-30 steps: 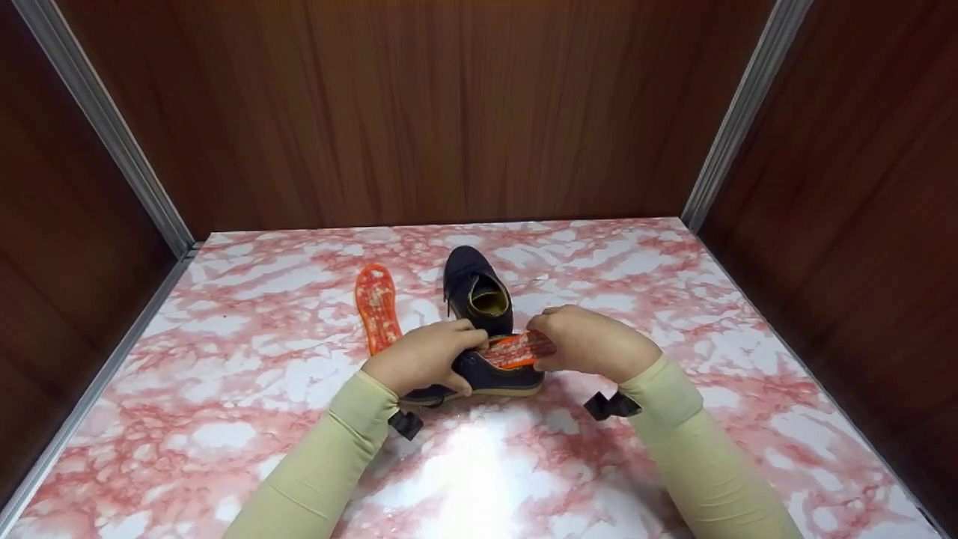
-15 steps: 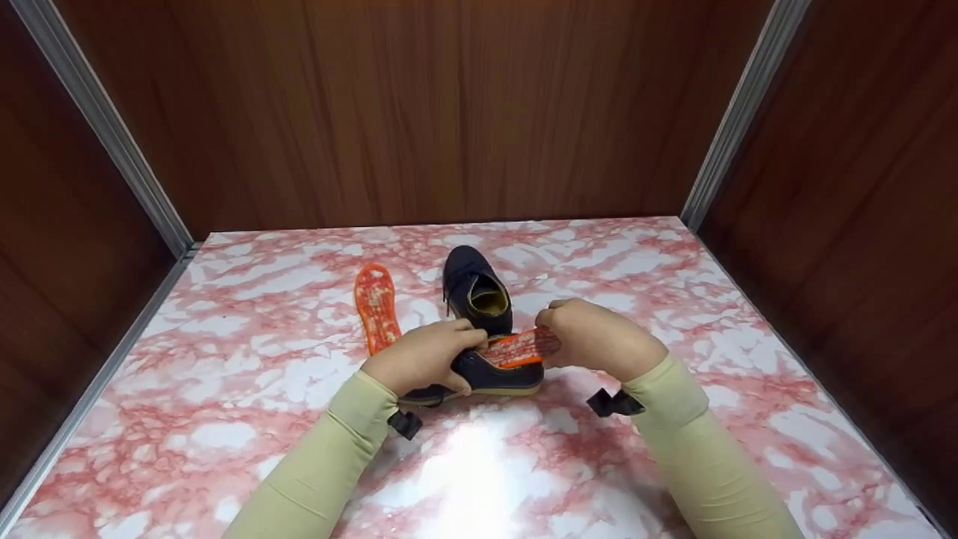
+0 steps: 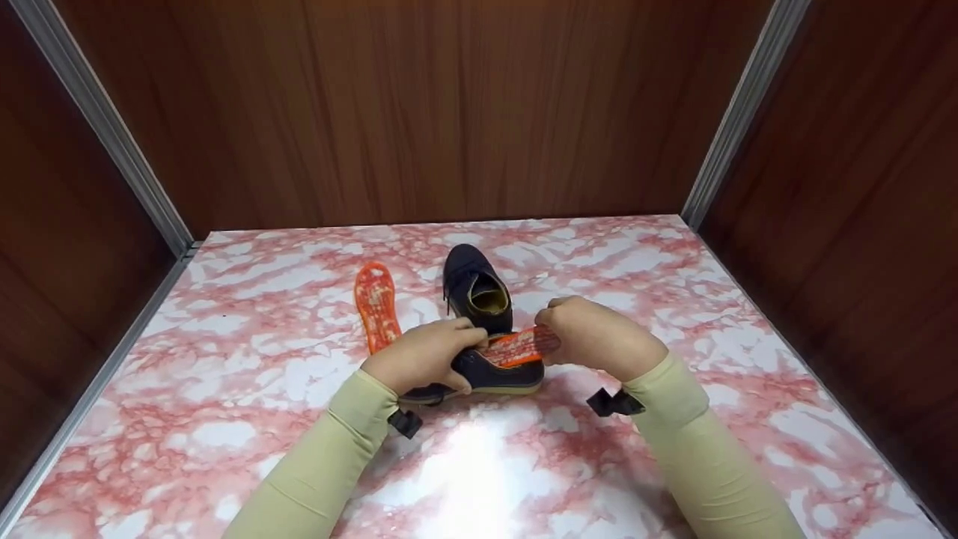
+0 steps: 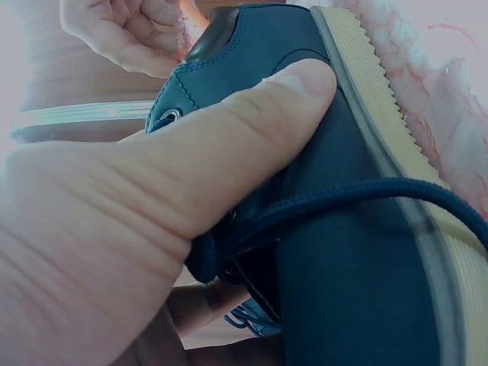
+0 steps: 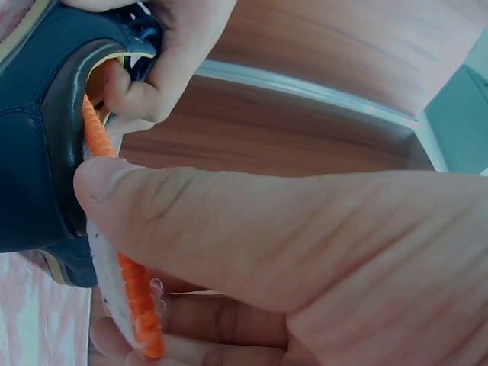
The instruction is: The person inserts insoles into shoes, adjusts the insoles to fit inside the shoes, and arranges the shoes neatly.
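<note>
The left hand (image 3: 430, 358) grips a navy lace-up shoe with a pale ridged sole (image 3: 498, 380); the right hand (image 3: 599, 340) pinches a red insole with an orange edge (image 3: 516, 349) — its far end inside the shoe's opening. A second navy shoe (image 3: 465, 268) stands just behind; a second orange-rimmed insole (image 3: 376, 299) runs out of sight behind the left hand. The red-and-white marbled table (image 3: 673, 299) stretches well past both hands — out to brown wood-grain panels (image 3: 464, 112) along its back and side edges.
</note>
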`<state>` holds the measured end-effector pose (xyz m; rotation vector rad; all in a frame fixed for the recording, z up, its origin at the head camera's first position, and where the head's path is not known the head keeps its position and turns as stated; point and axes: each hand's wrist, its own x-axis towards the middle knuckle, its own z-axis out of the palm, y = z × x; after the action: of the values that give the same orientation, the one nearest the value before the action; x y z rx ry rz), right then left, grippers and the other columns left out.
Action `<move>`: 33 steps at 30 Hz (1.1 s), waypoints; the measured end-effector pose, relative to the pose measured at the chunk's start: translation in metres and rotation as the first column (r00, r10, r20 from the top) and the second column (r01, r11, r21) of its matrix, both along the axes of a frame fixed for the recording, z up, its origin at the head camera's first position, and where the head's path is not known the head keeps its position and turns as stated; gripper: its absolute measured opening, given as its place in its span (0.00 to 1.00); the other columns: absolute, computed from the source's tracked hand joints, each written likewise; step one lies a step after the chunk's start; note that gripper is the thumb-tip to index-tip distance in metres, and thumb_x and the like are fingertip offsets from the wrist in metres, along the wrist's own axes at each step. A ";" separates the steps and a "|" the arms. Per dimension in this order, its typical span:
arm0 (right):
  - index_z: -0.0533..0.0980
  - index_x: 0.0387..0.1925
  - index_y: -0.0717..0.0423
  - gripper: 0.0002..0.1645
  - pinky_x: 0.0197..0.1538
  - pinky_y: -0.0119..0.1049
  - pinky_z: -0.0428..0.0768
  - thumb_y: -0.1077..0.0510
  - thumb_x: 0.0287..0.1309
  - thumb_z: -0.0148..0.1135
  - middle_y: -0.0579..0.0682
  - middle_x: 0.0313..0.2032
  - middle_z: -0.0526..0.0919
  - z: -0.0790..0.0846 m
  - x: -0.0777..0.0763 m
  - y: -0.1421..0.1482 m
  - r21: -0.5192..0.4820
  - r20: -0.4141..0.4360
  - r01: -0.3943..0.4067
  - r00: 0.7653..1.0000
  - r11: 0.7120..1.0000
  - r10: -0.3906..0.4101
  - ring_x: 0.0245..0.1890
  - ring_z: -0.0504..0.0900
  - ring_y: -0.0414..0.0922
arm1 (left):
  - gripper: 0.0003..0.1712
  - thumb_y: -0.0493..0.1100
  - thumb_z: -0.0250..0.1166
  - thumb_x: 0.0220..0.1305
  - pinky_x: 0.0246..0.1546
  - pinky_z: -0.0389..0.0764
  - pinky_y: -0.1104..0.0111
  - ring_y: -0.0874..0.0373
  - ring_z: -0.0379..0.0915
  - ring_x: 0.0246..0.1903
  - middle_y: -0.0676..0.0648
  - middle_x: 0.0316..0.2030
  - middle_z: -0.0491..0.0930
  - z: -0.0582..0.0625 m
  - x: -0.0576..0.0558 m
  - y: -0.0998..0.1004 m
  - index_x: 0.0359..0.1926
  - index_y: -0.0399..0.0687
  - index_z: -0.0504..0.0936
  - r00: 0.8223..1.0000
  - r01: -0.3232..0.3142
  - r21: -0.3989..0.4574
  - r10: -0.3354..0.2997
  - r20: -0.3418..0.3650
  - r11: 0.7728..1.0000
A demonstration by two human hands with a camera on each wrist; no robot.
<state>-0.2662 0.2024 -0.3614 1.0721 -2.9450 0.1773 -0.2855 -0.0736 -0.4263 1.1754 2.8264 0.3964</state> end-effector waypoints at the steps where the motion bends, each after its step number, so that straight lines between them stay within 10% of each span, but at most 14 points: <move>1: 0.86 0.39 0.58 0.14 0.43 0.45 0.84 0.58 0.56 0.84 0.51 0.35 0.87 -0.001 0.000 0.000 0.002 0.001 0.003 1.000 1.000 -0.003 0.35 0.82 0.44 | 0.33 0.52 0.87 0.55 0.52 0.85 0.50 0.49 0.83 0.49 0.49 0.54 0.80 0.000 0.000 0.000 0.58 0.57 0.81 1.000 -0.001 0.002 0.001 0.003 1.000; 33: 0.86 0.42 0.59 0.15 0.45 0.47 0.86 0.57 0.58 0.82 0.53 0.39 0.86 -0.004 -0.001 -0.007 0.018 0.025 0.016 1.000 1.000 -0.016 0.35 0.84 0.45 | 0.33 0.53 0.87 0.54 0.52 0.84 0.50 0.50 0.81 0.48 0.49 0.53 0.80 0.000 -0.002 0.000 0.56 0.57 0.80 1.000 -0.002 -0.004 0.002 -0.006 1.000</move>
<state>-0.2669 0.1949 -0.3652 1.0557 -2.9820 0.1652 -0.2871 -0.0735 -0.4267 1.1752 2.8325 0.3871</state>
